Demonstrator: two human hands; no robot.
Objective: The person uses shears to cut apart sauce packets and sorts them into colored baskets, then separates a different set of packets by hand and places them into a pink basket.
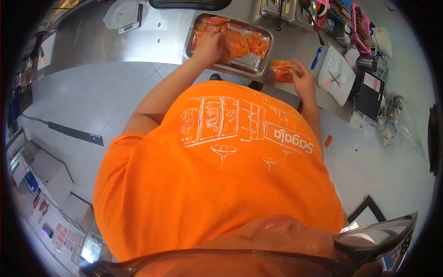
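Observation:
A shallow metal tray [188, 42] on the steel counter holds several clear plastic bags of orange-red food [238, 42]. My left hand [210, 47] reaches into the left part of the tray, its fingers curled down onto a bag [216, 21] and partly hidden. To the right of the tray, my right hand [303, 79] pinches the edge of another small bag of orange-red food [281, 71] between thumb and fingers. That bag overlaps the counter near its front edge in this view.
A kitchen scale [130, 24] with a clear container [121, 14] stands at the back left. At the back are a black tray [190, 3] and metal containers [288, 10]. On the right lie a blue pen [316, 58], a white plastic package [336, 74] and a tablet [370, 94].

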